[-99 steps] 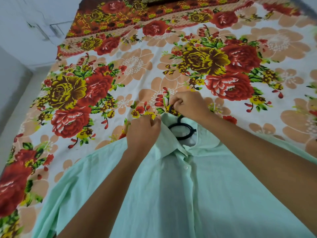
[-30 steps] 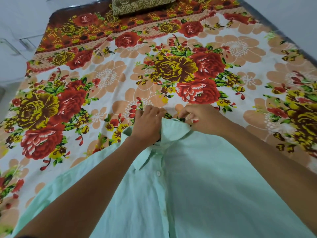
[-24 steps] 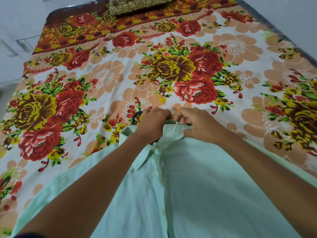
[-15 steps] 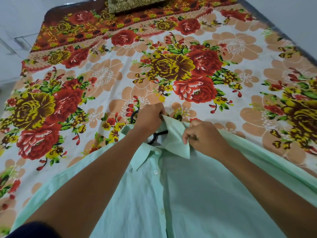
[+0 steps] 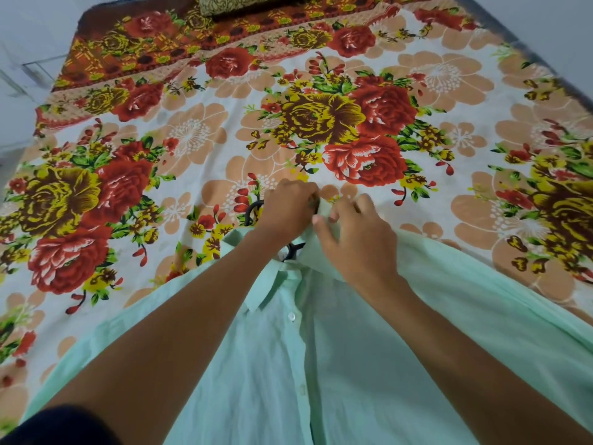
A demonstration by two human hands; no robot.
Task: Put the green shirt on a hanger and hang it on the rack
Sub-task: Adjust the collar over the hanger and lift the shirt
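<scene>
Since half a second ago our right hand (image 5: 356, 239) rejoins our left hand (image 5: 288, 210), both pinching the collar (image 5: 324, 210); tugging unevenly could slip the green shirt (image 5: 321, 364) off the hanger (image 5: 252, 211).

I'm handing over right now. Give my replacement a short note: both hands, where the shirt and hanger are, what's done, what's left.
Left hand: grips the collar, over the hanger hook.
Right hand: pinches the collar's other side.
Green shirt: flat on the floral bedsheet, front up.
Hanger: black, inside the shirt; only bits show at the neck.
Done: hanger is in the shirt.
Left: settle the collar, lift by the hook, hang it. No rack in view.
</scene>
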